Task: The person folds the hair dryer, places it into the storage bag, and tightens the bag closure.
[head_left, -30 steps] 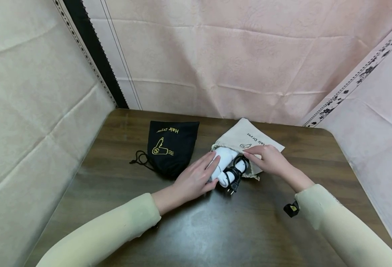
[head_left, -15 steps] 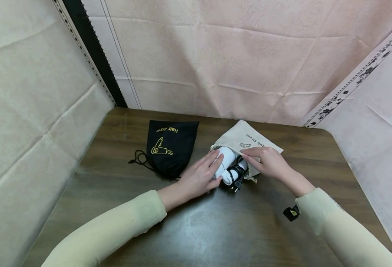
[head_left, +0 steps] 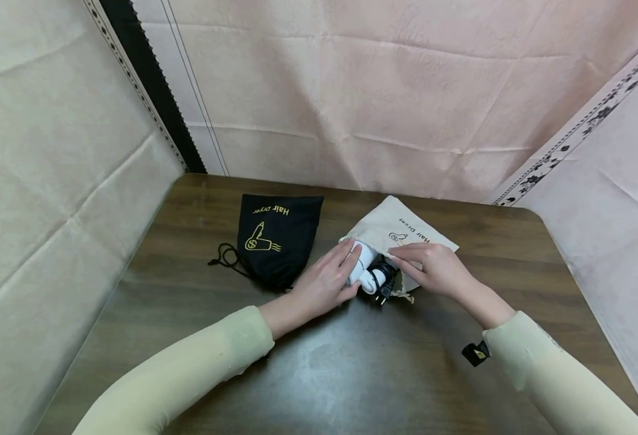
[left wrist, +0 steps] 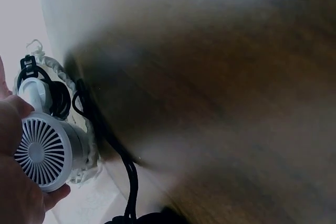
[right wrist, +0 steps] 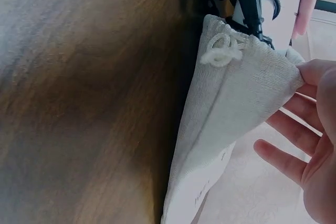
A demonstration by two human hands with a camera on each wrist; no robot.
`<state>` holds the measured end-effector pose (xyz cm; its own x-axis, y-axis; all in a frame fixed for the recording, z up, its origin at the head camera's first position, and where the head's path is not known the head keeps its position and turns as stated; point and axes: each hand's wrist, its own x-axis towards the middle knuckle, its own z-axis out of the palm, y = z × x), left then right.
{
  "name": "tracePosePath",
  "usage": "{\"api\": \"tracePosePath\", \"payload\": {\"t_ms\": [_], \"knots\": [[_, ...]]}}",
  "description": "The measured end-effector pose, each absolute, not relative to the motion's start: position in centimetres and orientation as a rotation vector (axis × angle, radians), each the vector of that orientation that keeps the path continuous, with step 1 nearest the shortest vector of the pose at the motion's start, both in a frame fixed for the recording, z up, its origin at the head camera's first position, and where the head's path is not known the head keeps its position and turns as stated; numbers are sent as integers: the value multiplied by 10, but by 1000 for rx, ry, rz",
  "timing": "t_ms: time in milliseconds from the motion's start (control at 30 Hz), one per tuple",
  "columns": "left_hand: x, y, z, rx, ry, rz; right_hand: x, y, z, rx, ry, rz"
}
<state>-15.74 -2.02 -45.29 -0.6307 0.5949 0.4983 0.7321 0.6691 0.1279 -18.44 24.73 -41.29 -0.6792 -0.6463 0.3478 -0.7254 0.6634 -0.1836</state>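
A white hair dryer (head_left: 364,256) lies partly inside the mouth of a cream drawstring bag (head_left: 376,220) printed "Hair Dryer". My left hand (head_left: 323,279) grips the dryer's body around its round vented end, which shows as a grey grille (left wrist: 37,152) in the left wrist view. The black cord (head_left: 388,273) is wound about the handle, and its plug points toward me. With thumb and fingertips my right hand (head_left: 433,269) pinches the bag's rim, holding the mouth up; a knotted string (right wrist: 223,51) hangs there in the right wrist view. The dryer's front part is hidden within the cloth.
A black "Hair Dryer" drawstring bag (head_left: 281,241) lies left of the cream one, its cord looped (head_left: 226,257) on the wooden table (head_left: 319,374). Pale cloth hangings (head_left: 395,109) surround the table at the back and sides.
The hair dryer has slid farther into the cream bag, pushed by my left hand, so less of its body and handle shows. My right hand keeps its pinch on the rim.
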Motion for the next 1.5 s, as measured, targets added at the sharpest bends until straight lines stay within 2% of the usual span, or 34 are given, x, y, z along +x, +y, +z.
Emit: {"api": "tracePosePath", "payload": {"t_ms": [967,1500], "knots": [[-166,1,-457,-895,-2498,-397,-171,237,-418,1191,-2499,394],[-162,-11,-462,-980,-2590,-403,-171,235,-419,1181,-2534,432]]}}
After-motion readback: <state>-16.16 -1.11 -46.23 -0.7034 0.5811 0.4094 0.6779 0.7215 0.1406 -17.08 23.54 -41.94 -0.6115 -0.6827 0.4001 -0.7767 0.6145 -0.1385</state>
